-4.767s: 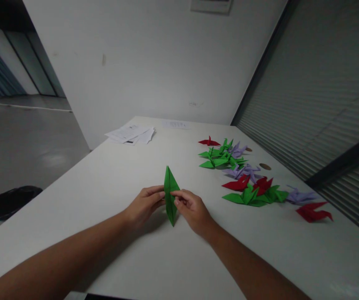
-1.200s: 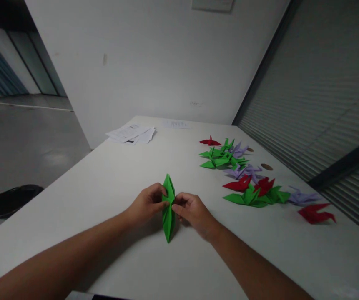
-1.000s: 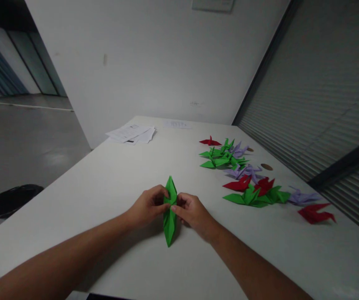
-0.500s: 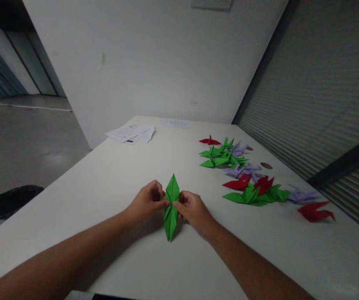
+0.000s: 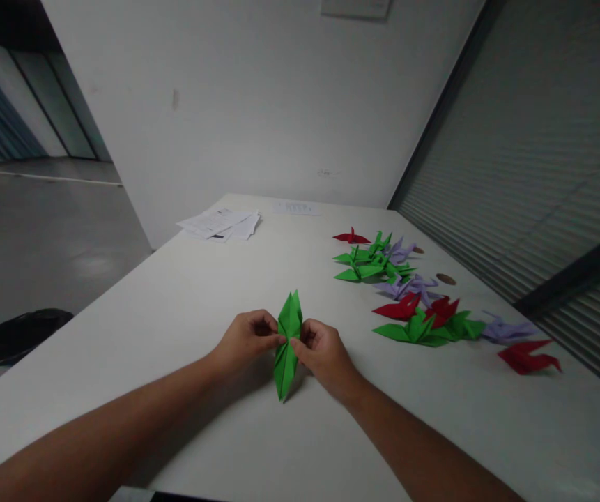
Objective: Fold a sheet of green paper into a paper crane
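Observation:
Between my hands is a green piece of folded origami paper [image 5: 286, 362], long and pointed at top and bottom, with two separate tips at its upper end. My left hand [image 5: 250, 339] pinches its left edge at the narrow middle, thumb in front. On the opposite edge my right hand [image 5: 325, 352] grips it the same way, its thumb also at the middle. The fingers behind the paper are partly hidden. A shadow falls on the white table [image 5: 216, 439] below the paper.
Several finished paper cranes lie along the right side: green ones [image 5: 367, 270], red ones [image 5: 529, 357] and purple ones [image 5: 407, 287]. Round brown discs [image 5: 446, 279] rest near the blinds [image 5: 540, 139]. Printed sheets [image 5: 221, 223] lie back left. A black-lined bin [image 5: 17, 338] stands on the floor.
At the top of the green paper, the single point has parted into two tips. My left fingers have straightened slightly behind it; both hands stay in nearly the same place.

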### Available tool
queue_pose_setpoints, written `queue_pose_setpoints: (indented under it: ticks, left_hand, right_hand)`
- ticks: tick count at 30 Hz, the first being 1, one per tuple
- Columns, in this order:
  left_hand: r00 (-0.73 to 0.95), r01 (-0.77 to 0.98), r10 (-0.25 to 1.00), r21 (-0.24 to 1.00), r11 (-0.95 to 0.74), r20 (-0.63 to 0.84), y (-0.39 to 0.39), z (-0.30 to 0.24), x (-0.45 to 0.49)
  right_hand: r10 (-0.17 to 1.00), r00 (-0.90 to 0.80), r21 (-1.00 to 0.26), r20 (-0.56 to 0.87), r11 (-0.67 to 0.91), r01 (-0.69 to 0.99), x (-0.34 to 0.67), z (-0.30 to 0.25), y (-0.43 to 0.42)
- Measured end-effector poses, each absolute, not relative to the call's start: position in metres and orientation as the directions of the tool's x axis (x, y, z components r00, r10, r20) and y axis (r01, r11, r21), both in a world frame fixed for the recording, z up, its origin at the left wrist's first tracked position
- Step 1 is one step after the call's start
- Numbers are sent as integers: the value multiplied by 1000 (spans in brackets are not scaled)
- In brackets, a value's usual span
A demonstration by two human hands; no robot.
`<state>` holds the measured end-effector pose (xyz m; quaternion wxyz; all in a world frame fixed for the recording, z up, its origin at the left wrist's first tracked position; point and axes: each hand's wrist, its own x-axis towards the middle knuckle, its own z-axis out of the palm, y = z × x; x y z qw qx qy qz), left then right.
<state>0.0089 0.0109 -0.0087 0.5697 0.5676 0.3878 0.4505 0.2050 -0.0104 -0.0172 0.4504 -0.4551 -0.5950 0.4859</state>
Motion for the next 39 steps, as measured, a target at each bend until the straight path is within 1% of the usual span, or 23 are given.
queue_pose_setpoints:
  ticks: [7,12,17,23,27,30,32,36,39]
  left_hand:
    - [304,-60,952,998,-29,45,6,-6,12]
    - [299,-51,951,997,-63,76,6,-4,11]
    - [304,-78,946,993,-92,112,4,-3,11]
    - [277,-16,932,971,-240,235,2,-4,10]
    - [332,-90,919,977,-194,213,2,-4,11]
    - [281,-184,928,962,-199,246,0,-2,13]
    - [247,-209,929,951,-227,276,-1,-1,14]
    - [316,-101,899,953,-286,304,-3,2,13]
    - [380,-76,875,953,-294,301,-3,5,9]
  right_hand:
    - [985,-97,-963,142,160,216,200,-10,-15]
    - [975,-135,-974,174,191,123,199,-11,-17]
    - [963,-114,-955,242,258,145,200,-12,-16]
    - [954,-101,-947,281,293,133,199,-7,-18]
    - [949,-103,-944,299,310,111,199,-7,-20]
    - [940,-116,-941,321,331,77,198,-7,-20]
    - [937,-133,-943,324,331,42,198,-6,-21]
    - [939,-177,-955,294,297,-7,197,-3,-23]
    - [950,-182,-967,254,253,-26,198,-1,-22]
